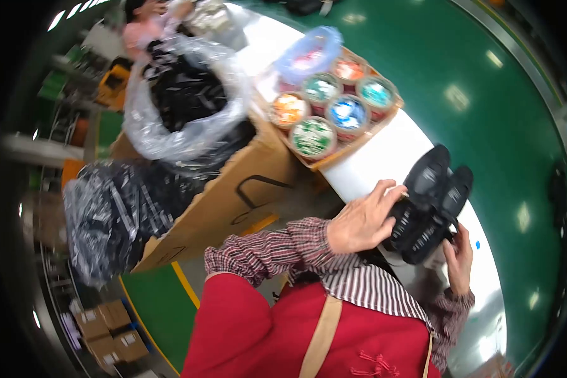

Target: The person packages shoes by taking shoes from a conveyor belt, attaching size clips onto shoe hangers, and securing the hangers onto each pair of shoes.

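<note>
Head view shows pale-marked black shoes (429,203), left fingers (390,199) spread against them, right fingers (463,243) grasping.

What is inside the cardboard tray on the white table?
Six round tubs of small coloured pieces stand in the tray. A bluish plastic bag with something pinkish inside sits at its far side. What lies beneath the tubs and the bag is covered.

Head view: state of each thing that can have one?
Shoes: paired, side by side
Left hand: at shoes, fingers bent
Right hand: at shoes' edge, grip unclear
Tubs: holding coloured pieces, lids unclear
Blue bag: holding pinkish contents, blurred
Clear bag: open, black contents
Big box: open, stuffed with bags
Far cartons: grouped, flaps unclear
</note>
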`<state>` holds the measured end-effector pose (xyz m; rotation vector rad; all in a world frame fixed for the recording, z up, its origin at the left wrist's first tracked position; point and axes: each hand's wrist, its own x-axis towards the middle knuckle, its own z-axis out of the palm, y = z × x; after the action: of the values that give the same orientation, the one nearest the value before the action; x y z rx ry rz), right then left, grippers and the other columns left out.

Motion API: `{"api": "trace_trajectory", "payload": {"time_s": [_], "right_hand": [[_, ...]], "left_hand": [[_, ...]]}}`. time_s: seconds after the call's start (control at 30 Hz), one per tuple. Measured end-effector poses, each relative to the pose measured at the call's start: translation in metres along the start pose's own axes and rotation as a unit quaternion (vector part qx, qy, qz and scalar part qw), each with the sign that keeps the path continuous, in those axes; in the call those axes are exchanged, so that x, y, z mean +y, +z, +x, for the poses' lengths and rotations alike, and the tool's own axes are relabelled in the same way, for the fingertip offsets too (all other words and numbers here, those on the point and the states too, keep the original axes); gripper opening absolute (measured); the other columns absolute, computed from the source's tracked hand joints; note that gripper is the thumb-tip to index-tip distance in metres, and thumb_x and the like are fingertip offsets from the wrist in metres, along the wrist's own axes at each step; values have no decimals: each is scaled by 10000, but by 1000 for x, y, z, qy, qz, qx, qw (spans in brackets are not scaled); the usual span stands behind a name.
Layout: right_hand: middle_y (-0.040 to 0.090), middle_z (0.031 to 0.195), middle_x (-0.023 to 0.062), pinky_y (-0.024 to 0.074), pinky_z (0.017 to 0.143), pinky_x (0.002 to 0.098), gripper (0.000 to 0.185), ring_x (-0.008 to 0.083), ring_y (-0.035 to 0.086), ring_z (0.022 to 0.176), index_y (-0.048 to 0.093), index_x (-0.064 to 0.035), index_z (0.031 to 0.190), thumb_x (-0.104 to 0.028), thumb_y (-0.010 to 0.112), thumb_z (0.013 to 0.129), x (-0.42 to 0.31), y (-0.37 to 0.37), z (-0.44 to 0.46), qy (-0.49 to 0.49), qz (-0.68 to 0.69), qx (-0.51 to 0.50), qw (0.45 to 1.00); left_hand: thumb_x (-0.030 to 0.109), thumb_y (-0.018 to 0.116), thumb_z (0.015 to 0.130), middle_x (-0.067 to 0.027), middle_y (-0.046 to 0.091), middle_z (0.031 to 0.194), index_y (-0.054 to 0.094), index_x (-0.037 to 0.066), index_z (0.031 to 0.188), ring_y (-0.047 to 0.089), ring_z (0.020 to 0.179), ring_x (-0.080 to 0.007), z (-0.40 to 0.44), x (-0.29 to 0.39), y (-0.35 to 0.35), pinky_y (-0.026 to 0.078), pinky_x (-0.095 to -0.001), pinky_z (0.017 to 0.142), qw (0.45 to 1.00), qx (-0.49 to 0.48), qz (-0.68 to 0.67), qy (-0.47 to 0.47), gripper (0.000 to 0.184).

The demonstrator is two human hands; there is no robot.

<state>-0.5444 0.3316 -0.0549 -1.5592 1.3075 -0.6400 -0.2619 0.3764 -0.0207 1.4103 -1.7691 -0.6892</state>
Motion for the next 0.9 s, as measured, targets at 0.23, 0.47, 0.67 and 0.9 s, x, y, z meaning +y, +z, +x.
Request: {"api": "trace_trajectory", "payload": {"time_s": [0.23, 0.47, 0.67, 0.9], "right_hand": [[550, 1029, 68, 435, 790, 282, 415, 141, 513, 893, 489, 0, 1268, -102, 515, 867, -8, -25, 9, -17, -32, -61, 997], [578, 1051, 73, 450, 726, 261, 260, 138, 555, 867, 552, 1, 1144, -170, 453, 974, -14, -29, 23, -59, -27, 36, 997], [543, 1004, 60, 444, 724, 268, 188, 141, 564, 866, 573, 2, 1076, -95, 489, 938, -58, -36, 22, -153, -77, 52, 984], [603, 845, 54, 459, 692, 242, 138, 125, 591, 781, 611, 24, 1013, -40, 543, 911, -85, -34, 30, -203, -67, 58, 975]], "left_hand": [[27, 575, 861, -107, 622, 813, 634, 17, 983, 616, 691, -192, -14, 19, -212, 487, -297, 619, 898, 269, 348, 7, 136], [180, 652, 850, -69, 652, 755, 659, -29, 941, 636, 664, -137, -41, -88, -325, 497, -259, 609, 884, 282, 177, -329, 228], [219, 601, 915, 0, 627, 692, 657, 23, 792, 542, 602, -48, -47, -108, -322, 429, -228, 537, 880, 364, 253, -172, 239], [271, 456, 1009, -93, 674, 799, 548, 29, 1034, 648, 662, -143, -28, -33, -344, 539, -265, 597, 885, 458, 87, -3, 260]]}}
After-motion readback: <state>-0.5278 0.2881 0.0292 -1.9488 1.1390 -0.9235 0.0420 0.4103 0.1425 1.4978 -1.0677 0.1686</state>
